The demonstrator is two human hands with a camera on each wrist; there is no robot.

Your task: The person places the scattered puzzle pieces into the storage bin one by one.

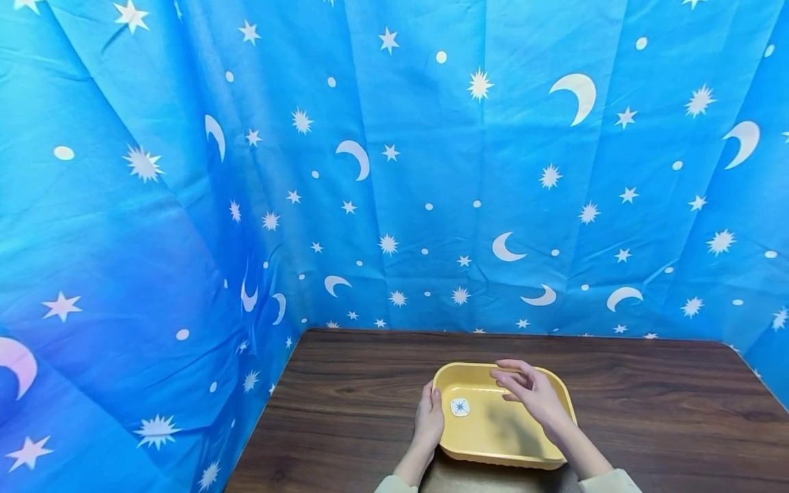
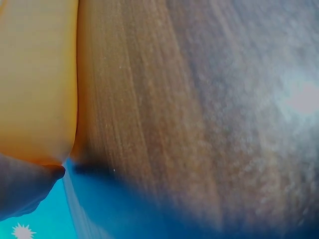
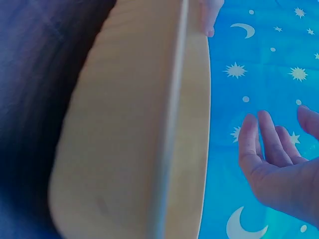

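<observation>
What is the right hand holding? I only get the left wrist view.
Observer: Nothing; the right hand is empty.
Operator: Is it touching the yellow tray?
Observer: No, the right wrist view shows a gap between it and the yellow tray.
Operator: Anything inside the tray?
Observer: A small white square with a blue starburst, near the end that the left hand grips; can't tell whether it's loose or stuck on.

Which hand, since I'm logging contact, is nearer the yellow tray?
Left: the left hand grips the yellow tray by its left side; the right hand hovers over it, not touching.
</observation>
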